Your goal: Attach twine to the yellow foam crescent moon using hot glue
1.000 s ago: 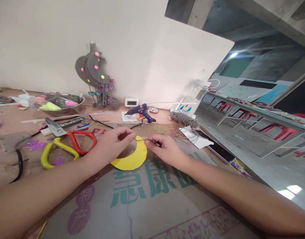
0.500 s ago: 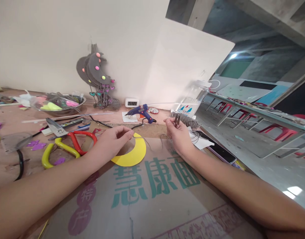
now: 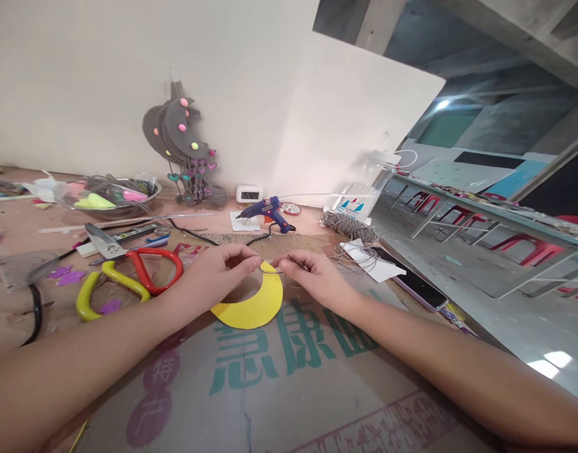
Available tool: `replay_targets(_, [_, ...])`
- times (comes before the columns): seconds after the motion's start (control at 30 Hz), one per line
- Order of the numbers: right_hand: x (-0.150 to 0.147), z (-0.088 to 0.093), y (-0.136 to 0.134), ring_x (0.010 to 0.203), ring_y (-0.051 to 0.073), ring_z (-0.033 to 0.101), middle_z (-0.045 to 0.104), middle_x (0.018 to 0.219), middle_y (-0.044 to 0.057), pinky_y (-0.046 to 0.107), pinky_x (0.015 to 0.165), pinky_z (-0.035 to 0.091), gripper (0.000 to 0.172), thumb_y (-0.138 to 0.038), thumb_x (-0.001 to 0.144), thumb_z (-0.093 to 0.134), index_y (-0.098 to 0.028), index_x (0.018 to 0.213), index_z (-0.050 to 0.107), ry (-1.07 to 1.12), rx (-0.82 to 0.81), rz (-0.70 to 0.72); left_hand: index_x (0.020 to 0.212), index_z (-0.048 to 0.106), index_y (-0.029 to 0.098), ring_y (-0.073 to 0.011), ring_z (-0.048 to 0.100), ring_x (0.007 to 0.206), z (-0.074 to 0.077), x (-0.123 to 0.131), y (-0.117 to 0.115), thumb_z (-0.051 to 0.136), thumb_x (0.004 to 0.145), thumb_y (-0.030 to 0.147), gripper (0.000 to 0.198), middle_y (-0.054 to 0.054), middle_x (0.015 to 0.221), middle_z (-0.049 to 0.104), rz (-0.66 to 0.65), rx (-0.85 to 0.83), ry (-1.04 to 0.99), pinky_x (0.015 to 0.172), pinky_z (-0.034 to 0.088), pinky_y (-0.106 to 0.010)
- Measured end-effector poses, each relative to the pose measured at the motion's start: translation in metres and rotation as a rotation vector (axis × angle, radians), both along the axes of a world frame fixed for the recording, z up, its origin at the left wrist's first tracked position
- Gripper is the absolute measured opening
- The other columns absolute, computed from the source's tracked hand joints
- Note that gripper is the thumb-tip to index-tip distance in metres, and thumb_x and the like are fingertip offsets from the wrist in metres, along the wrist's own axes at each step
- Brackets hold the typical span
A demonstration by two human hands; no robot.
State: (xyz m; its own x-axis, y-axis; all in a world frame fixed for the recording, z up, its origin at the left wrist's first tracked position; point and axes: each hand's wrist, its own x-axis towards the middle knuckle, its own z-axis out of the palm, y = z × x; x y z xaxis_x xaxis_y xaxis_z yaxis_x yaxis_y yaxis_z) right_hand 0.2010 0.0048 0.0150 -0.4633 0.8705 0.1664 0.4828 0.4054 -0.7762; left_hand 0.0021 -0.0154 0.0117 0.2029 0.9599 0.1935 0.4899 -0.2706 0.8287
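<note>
My left hand (image 3: 225, 270) is closed in a pinch over the upper part of a yellow crescent-shaped cutout (image 3: 251, 313). A thin grey cord (image 3: 271, 271) spans the short gap between my two hands, across the crescent's upper tip. On its right end my right hand (image 3: 312, 277) is closed, thumb against fingers. A slim dark pointed tool (image 3: 298, 261), perhaps tweezers or snips, shows partly in the same hand; the rest is hidden. Beneath lies a printed cardboard sheet (image 3: 289, 390).
Red-and-yellow-handled scissors (image 3: 154, 270) lie left of my left hand. Behind stand a blue glue gun (image 3: 270, 212), a small clock (image 3: 249, 194) and a bowl of craft pieces (image 3: 150, 200). At right are a grey cord bundle (image 3: 348, 226), a clear jug (image 3: 364, 185) and a phone (image 3: 419, 283).
My right hand has come left and down to meet the cord beside my left hand. The yellow crescent has shifted slightly toward me and right.
</note>
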Motion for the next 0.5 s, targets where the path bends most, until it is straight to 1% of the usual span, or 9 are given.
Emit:
replay_targets(0.17, [-0.0027, -0.0074, -0.0035, 0.056, 0.008, 0.04, 0.048, 0.062, -0.002, 0.02, 0.052, 0.032, 0.028, -0.042, 0.079, 0.052, -0.015, 0.073, 0.058, 0.0, -0.062, 0.044, 0.081, 0.066, 0.02, -0.0139, 0.055, 0.065, -0.0004, -0.0006, 0.0008, 0.048, 0.076, 0.045, 0.032, 0.001, 0.069, 0.064, -0.019, 0.018, 0.023, 0.057, 0.041, -0.021])
replay_targets(0.3, [-0.0011, -0.0096, -0.003, 0.056, 0.008, 0.039, 0.046, 0.062, -0.002, 0.02, 0.052, 0.033, 0.03, -0.043, 0.08, 0.049, -0.015, 0.073, 0.056, -0.004, -0.051, 0.051, 0.1, 0.064, 0.024, -0.0142, 0.058, 0.068, -0.0025, -0.0016, 0.0009, 0.048, 0.077, 0.046, 0.036, 0.001, 0.077, 0.067, 0.002, -0.003, -0.034, 0.06, 0.044, -0.023])
replay_targets(0.33, [-0.0009, -0.0093, -0.003, 0.056, 0.008, 0.039, 0.046, 0.061, -0.002, 0.02, 0.052, 0.033, 0.03, -0.043, 0.08, 0.049, -0.015, 0.073, 0.056, -0.006, -0.048, 0.051, 0.102, 0.063, 0.025, -0.0141, 0.058, 0.068, -0.0028, -0.0015, 0.0008, 0.049, 0.076, 0.046, 0.036, 0.001, 0.078, 0.067, -0.002, -0.009, -0.055, 0.06, 0.044, -0.023])
replay_targets(0.4, [-0.0008, -0.0085, -0.0032, 0.056, 0.008, 0.039, 0.046, 0.061, -0.002, 0.02, 0.052, 0.033, 0.03, -0.043, 0.081, 0.049, -0.015, 0.073, 0.056, -0.006, -0.044, 0.055, 0.097, 0.065, 0.024, -0.0142, 0.059, 0.07, -0.0029, -0.0009, 0.0004, 0.052, 0.074, 0.044, 0.033, 0.001, 0.08, 0.067, -0.015, -0.004, -0.073, 0.061, 0.045, -0.023])
replay_targets(0.5, [-0.0009, -0.0078, -0.0036, 0.058, 0.008, 0.041, 0.048, 0.064, -0.002, 0.02, 0.053, 0.034, 0.028, -0.042, 0.08, 0.05, -0.015, 0.074, 0.057, -0.004, -0.036, 0.066, 0.087, 0.067, 0.023, -0.0143, 0.059, 0.071, -0.0023, -0.0002, 0.0002, 0.053, 0.073, 0.041, 0.027, 0.001, 0.079, 0.067, -0.006, 0.012, -0.048, 0.063, 0.046, -0.022])
